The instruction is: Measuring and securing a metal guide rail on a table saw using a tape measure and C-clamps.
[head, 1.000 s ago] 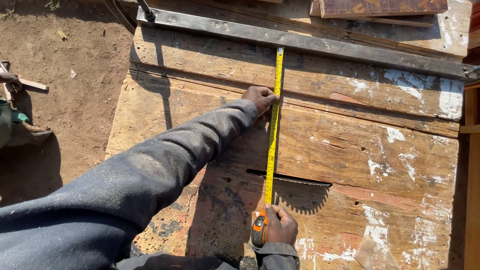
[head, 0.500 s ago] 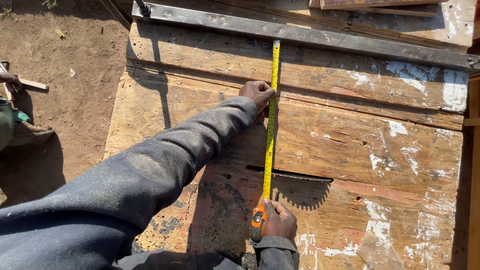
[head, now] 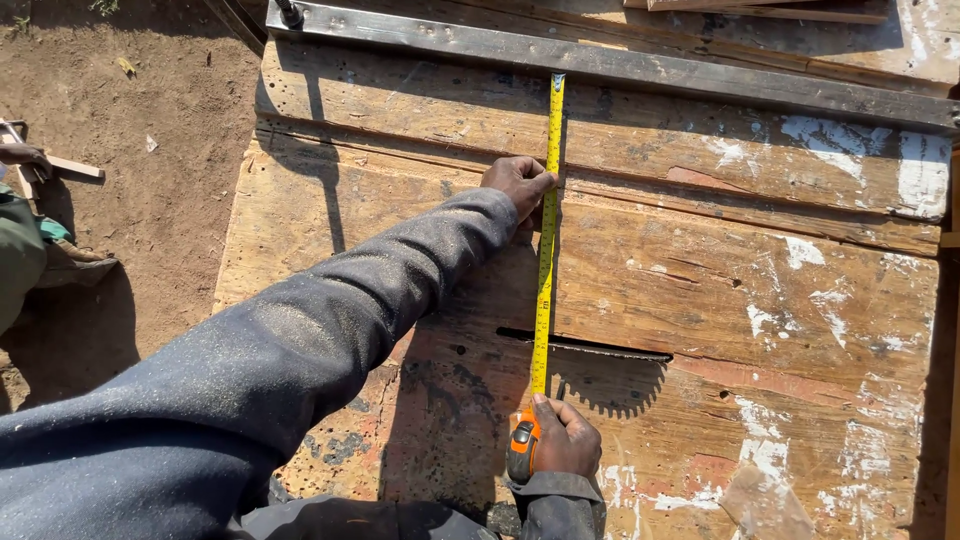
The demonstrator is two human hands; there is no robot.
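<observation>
From where I'm watching, the right hand (head: 563,440) has its grip closed around the orange tape measure case (head: 521,452) at the near edge of the worn wooden tabletop (head: 800,300), with the yellow tape (head: 546,230) running straight up across the boards to the grey metal rail (head: 640,65) at the far side. The left hand (head: 518,182) is stretched out with its fingers pressed on the tape about midway, just beside the seam between two boards. The tape also crosses the slot where the saw blade (head: 600,350) sits, its toothed shadow falling on the wood.
</observation>
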